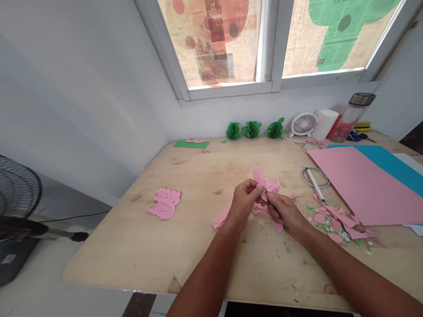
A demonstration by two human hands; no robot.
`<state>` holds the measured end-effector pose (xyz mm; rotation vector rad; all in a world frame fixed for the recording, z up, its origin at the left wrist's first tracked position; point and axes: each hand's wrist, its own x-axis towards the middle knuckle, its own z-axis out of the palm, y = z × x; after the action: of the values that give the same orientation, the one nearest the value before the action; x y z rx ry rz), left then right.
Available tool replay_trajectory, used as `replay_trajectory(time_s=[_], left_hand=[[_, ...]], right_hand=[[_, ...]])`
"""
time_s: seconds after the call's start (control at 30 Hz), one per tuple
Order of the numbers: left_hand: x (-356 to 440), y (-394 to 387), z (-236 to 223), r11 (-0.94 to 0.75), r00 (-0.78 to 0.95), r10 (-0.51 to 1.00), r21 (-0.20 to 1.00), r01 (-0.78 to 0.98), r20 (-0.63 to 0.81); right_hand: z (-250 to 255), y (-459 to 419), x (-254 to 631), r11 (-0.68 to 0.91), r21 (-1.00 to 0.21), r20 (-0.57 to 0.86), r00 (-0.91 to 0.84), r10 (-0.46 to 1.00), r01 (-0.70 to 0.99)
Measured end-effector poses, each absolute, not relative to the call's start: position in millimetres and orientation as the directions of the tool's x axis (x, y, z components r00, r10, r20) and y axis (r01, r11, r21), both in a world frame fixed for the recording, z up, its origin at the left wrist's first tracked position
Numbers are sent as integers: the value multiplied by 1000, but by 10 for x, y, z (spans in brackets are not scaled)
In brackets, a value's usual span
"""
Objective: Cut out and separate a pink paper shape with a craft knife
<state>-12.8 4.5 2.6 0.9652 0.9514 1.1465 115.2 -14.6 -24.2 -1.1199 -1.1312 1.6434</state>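
Observation:
My left hand (245, 197) pinches a scalloped, curling piece of pink paper (263, 178) between thumb and fingers above the wooden table. Closed around a slim dark tool (276, 211), my right hand (287, 212) has the tool's tip against the pink paper; its exact kind is hidden by the fingers. More pink paper (222, 216) lies flat beneath and beside my left hand. Further left, a stack of scalloped pink paper cutouts (165, 203) rests on the table.
Pink, green and white scraps (337, 224) lie right of my hands, near a white pen-like tool (315, 185). Large pink sheets (366, 185) cover the right side. Green paper shapes (252, 129), a small fan (303, 124) and a glass bottle (352, 118) stand along the wall.

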Motion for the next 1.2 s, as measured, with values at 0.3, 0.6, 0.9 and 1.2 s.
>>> replay_trajectory(time_s=[0.3, 0.6, 0.9, 1.2], left_hand=[[-123, 59, 19, 134, 147, 985, 951, -277, -96], [-122, 50, 12, 132, 147, 985, 949, -285, -93], [-119, 41, 16, 130, 146, 985, 950, -283, -92], [-116, 37, 33, 121, 136, 987, 951, -285, -85]], right_hand=[[-233, -144, 1150, -263, -953, -219, -258, 941, -152], [-261, -138, 1162, -260, -953, -214, -267, 940, -152], [-278, -136, 1168, -268, -948, -218, -266, 939, -170], [-252, -141, 1163, -258, -954, -213, -261, 942, -155]])
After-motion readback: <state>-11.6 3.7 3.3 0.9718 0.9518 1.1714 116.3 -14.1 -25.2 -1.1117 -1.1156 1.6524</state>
